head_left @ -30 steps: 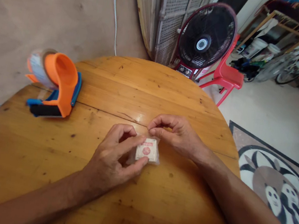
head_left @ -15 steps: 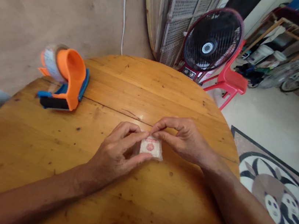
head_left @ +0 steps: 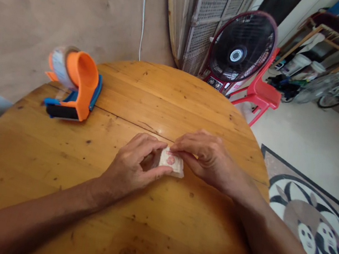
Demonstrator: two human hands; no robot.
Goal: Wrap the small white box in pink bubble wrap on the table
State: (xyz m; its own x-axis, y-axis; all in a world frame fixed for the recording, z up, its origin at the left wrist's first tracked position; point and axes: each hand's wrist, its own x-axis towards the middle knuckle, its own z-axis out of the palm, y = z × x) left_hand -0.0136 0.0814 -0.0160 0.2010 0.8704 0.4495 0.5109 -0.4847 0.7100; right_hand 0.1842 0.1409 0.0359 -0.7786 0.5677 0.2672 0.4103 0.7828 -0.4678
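A small whitish square packet (head_left: 172,162) with a red round print, in what looks like a clear wrapper, is at the middle of the wooden table (head_left: 142,232). My left hand (head_left: 136,160) grips it from the left, thumb along the near edge and fingertips at the far left corner. With thumb and fingers pinched together, my right hand (head_left: 201,154) holds its far edge. The fingers partly cover the packet's top, and what lies right under the right fingertips is hidden.
An orange and blue tape dispenser (head_left: 82,87) with a tape roll stands on the table at left. Beyond the table's far edge are a fan (head_left: 242,47) and a red plastic chair (head_left: 262,91). A panda-patterned rug (head_left: 307,222) lies on the floor at right.
My right fingers have drawn closer together, and the hand has turned slightly over the packet's far edge. The packet is tilted a little differently. My left hand keeps its grip.
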